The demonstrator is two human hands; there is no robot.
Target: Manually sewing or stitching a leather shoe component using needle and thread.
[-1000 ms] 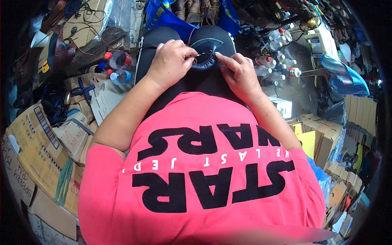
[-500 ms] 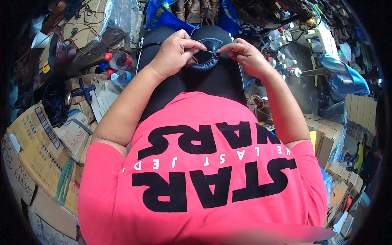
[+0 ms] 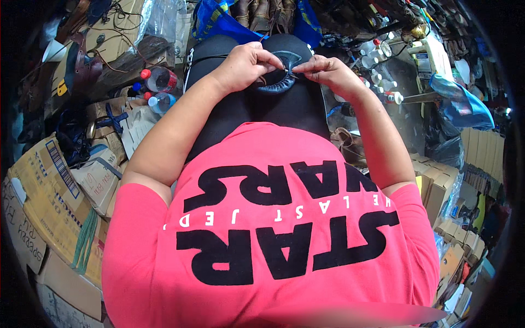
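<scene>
A dark leather piece with a rounded, puckered rim [image 3: 277, 87], looking like part of a shoe, rests across my black-clad thighs. Over its opening, my left hand [image 3: 240, 68] pinches with thumb and forefinger at a thin, shiny needle [image 3: 287, 71], only partly visible. From the other side my right hand [image 3: 331, 75] meets it, thumb and fingers drawn together at the piece's right edge. The fingertips of both hands nearly touch. What lies between the right fingertips is too small to make out.
Leather shoes [image 3: 268, 16] and a blue bag [image 3: 210, 22] lie beyond my knees. Plastic bottles [image 3: 159, 80] stand at the left, with more bottles [image 3: 391, 97] at the right. Cardboard boxes [image 3: 49, 186] crowd the left side; a blue plastic bag [image 3: 459, 104] hangs at the right.
My left hand has moved a little right, bringing its fingertips closer to the right hand's. The right hand has shifted slightly right, and the dark leather piece has tilted a little.
</scene>
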